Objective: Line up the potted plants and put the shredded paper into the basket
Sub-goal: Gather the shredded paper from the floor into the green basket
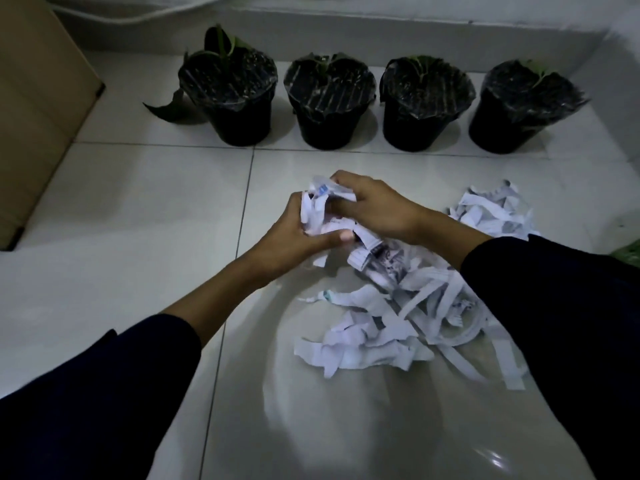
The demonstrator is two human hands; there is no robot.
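Several black potted plants (329,105) stand side by side in a row along the far wall, each topped with clear film and a small green shoot. A loose heap of shredded paper (398,317) lies on the white tiled floor in front of me, spreading to the right. Above its far end, my left hand (294,233) and my right hand (374,206) together grip a bunch of paper strips (317,211), fingers curled round it from both sides. The basket is not in view.
A brown cardboard box (38,109) stands at the far left on the floor. A low white ledge (381,32) runs behind the pots. Something green (628,254) shows at the right edge. Dark sleeves cover both forearms.
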